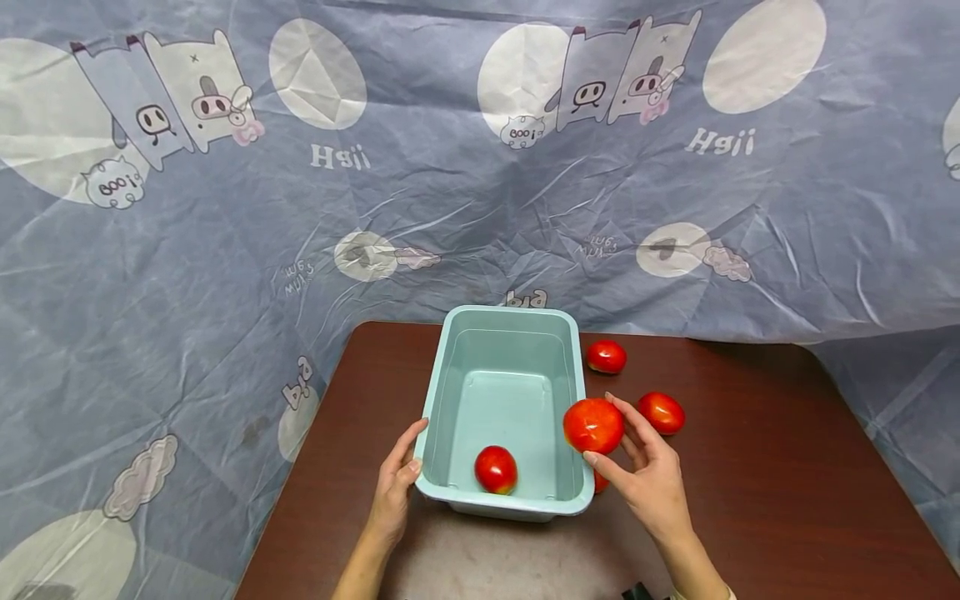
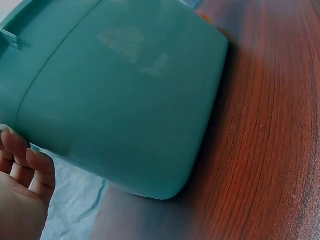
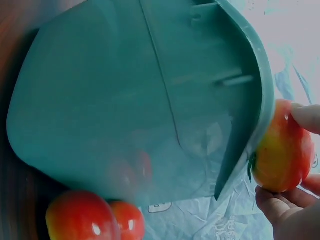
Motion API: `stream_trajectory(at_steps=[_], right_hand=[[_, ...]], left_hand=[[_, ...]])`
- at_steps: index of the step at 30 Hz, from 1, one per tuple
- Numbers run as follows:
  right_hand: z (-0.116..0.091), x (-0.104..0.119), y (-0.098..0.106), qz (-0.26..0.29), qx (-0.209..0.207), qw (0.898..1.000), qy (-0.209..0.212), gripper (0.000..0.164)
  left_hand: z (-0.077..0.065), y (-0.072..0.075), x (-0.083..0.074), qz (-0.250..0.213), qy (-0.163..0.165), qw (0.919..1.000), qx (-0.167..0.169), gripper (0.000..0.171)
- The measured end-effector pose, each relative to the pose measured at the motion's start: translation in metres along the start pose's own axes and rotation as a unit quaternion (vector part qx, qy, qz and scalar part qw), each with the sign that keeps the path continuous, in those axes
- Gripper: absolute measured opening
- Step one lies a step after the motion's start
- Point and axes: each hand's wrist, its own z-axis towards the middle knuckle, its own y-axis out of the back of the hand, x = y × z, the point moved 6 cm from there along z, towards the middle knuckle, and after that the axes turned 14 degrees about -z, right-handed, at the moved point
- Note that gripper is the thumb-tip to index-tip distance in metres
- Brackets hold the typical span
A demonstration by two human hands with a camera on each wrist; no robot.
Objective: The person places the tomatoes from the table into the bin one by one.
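Observation:
A pale green plastic bin [image 1: 510,408] stands on the table, with one red tomato [image 1: 496,470] lying inside near its front end. My left hand [image 1: 393,492] grips the bin's left rim; the left wrist view shows its fingertips [image 2: 41,161] at the edge. Over the right rim, my right hand [image 1: 652,487] holds another tomato [image 1: 593,426] between thumb and fingers. The right wrist view shows this tomato [image 3: 282,150] beside the rim, with its green stem end toward the bin.
Right of the bin lie a tomato [image 1: 606,357] at the back, another tomato [image 1: 662,413] beyond my right hand, and a partly hidden tomato [image 1: 601,482] against the bin's side. A patterned grey-blue cloth [image 1: 465,217] hangs behind the brown table [image 1: 780,467].

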Motion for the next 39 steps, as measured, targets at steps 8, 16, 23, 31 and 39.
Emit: stream_trajectory(at_steps=[8, 16, 23, 31, 39], right_hand=[[0.002, 0.005, -0.017, 0.007, 0.017, 1.000, 0.019, 0.080], [0.000, 0.008, -0.024, 0.003, 0.040, 0.997, 0.072, 0.085], [-0.005, -0.015, -0.015, 0.079, 0.018, 0.995, 0.053, 0.063], [-0.006, -0.073, -0.009, 0.080, -0.067, 0.993, -0.048, 0.048], [-0.015, -0.119, -0.016, 0.026, -0.055, 0.991, -0.115, 0.055]], left_hand=[[0.000, 0.000, 0.001, 0.003, -0.001, 1.0000, 0.005, 0.055], [-0.001, 0.001, 0.001, 0.004, 0.004, 1.0000, -0.006, 0.056], [-0.001, 0.001, 0.000, -0.004, 0.001, 1.0000, -0.002, 0.056], [0.000, -0.001, -0.001, -0.003, -0.001, 1.0000, -0.001, 0.055], [-0.001, 0.000, -0.001, 0.002, 0.004, 1.0000, 0.000, 0.055]])
